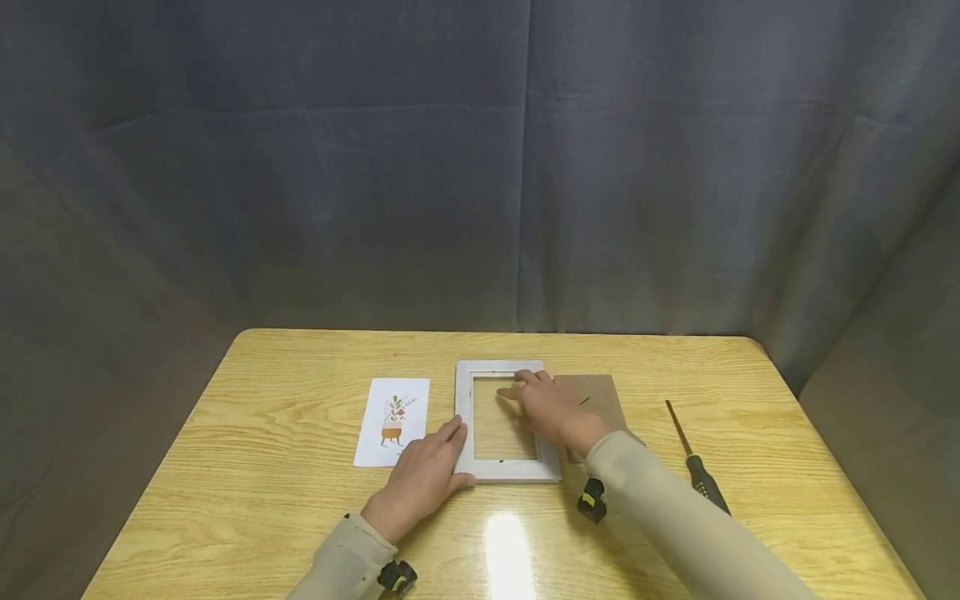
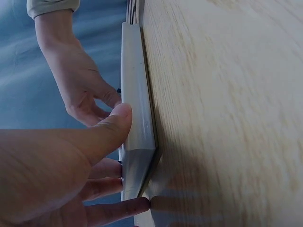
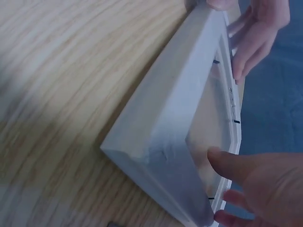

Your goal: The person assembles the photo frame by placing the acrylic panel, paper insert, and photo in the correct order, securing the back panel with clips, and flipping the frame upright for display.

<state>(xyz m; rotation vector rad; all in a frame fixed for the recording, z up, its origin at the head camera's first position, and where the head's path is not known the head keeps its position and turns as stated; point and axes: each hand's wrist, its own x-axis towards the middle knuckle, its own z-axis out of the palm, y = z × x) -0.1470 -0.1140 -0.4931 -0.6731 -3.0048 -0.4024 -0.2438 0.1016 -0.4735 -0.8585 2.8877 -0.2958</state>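
A white picture frame (image 1: 507, 472) lies flat on the table, with small dark tabs around its inner edge and a clear pane that seems to sit in the opening. At the near left corner, my left hand (image 1: 423, 471) holds the frame, thumb on the near edge and fingers along the left side, as the left wrist view shows. Over the frame's far right part reaches my right hand (image 1: 549, 408). Its thumb (image 3: 227, 163) extends over the opening and its other fingers are by the frame's side, loosely bent. Whether the thumb touches the pane I cannot tell.
Left of the frame lies a white card (image 1: 367, 433) printed with a potted plant. A brown backing board (image 1: 600, 392) is to the right, partly under my right forearm. Farther right lies a dark-handled screwdriver-like tool (image 1: 703, 478). A grey curtain (image 1: 375, 208) hangs behind the table.
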